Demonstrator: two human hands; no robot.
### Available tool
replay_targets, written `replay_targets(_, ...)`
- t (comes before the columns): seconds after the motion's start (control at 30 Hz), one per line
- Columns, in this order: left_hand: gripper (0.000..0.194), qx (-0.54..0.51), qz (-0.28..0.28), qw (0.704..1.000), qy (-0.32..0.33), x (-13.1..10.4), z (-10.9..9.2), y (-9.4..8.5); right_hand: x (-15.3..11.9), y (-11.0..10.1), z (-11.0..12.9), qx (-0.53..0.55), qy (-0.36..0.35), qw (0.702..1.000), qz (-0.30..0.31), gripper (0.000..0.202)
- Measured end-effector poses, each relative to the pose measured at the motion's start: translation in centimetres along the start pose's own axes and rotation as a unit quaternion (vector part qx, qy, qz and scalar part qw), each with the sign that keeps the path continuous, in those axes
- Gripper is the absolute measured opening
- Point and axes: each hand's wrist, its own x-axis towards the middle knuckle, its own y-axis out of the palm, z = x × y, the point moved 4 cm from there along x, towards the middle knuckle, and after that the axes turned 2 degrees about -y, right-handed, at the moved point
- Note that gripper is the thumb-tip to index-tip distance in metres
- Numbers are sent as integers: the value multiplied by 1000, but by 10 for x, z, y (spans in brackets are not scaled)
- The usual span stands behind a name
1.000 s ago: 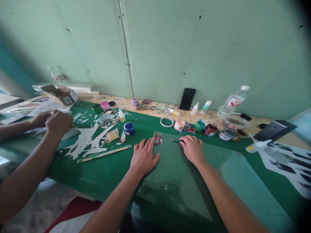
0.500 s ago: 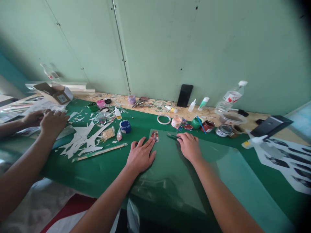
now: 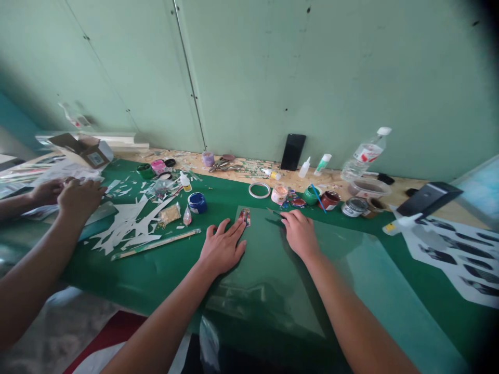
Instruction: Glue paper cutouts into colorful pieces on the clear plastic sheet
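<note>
My left hand lies with its fingers spread on a clear sheet over the green mat. Its fingertips press on a small printed picture piece, mostly red with several colours, at the sheet's far left corner. To the right, my right hand is closed around a slim pointed tool. The tool's tip points left toward the picture piece, with a gap between them. Whether it is a knife or tweezers I cannot make out. Part of the picture piece is hidden under my left fingers.
Behind my hands stand a tape roll, a blue paint jar, a green jar and a bottle. Paper scraps and a stick lie left. A co-worker's hands work at far left.
The whole view has shifted slightly, so things appear a little further left. Both my hands keep nearly the same places on the sheet, left on the picture piece, right with the slim tool.
</note>
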Motion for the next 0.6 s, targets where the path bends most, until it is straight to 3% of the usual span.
replay_targets(0.4, 59, -7, 7, 1000, 3, 15, 6, -8, 0, 1, -2, 13, 12, 1000, 8, 22)
replay_targets(0.6, 59, -5, -14, 1000, -5, 15, 3, 0, 1, 2, -4, 16, -4, 1000, 1, 23)
